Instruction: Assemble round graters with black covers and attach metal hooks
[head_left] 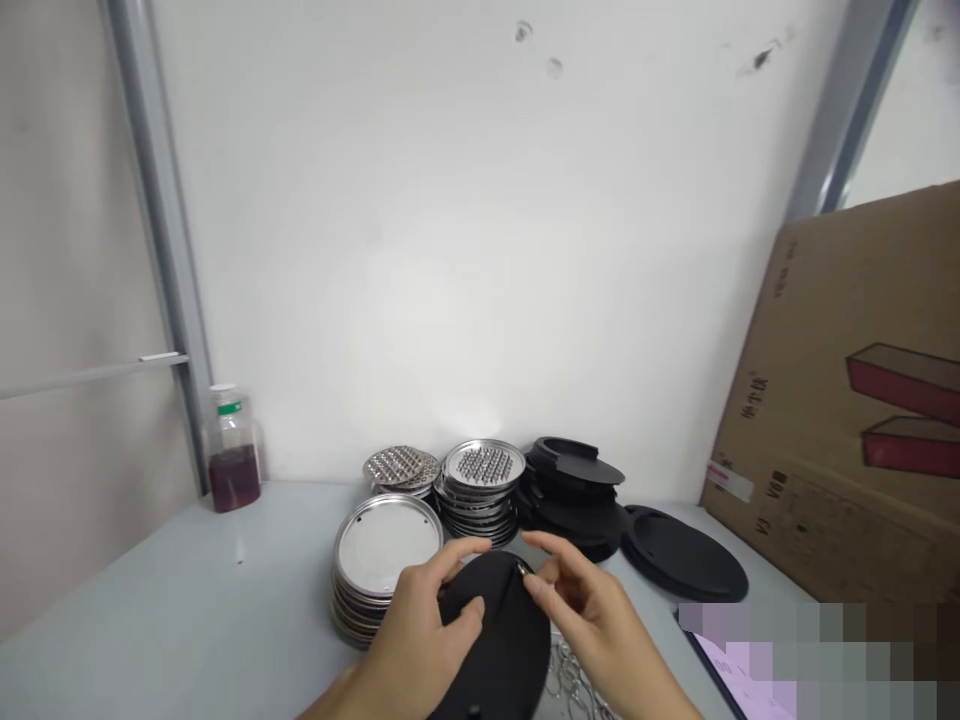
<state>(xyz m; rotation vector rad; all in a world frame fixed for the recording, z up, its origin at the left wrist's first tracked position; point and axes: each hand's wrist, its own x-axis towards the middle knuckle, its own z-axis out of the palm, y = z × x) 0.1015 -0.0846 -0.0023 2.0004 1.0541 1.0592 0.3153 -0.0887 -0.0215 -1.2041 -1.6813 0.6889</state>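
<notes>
A black round plate (499,640) is tilted up in front of me, with a groove near its top edge. My left hand (442,610) grips its left side, the thumb lying on the face and the fingers behind the rim. At the upper right of the plate, my right hand (581,610) is closed with its thumb against a small shiny metal piece (522,569); the index finger is raised above. What kind of piece it is cannot be made out. Several thin metal rings (574,685) lie loose below my right hand, partly hidden by it.
Behind my hands stand a stack of silver discs (388,545), metal grater discs (484,470), more grater discs (397,466), a pile of black parts (574,500) and flat black discs (686,555). A bottle of dark red liquid (234,470) stands left; a cardboard box (840,420) right.
</notes>
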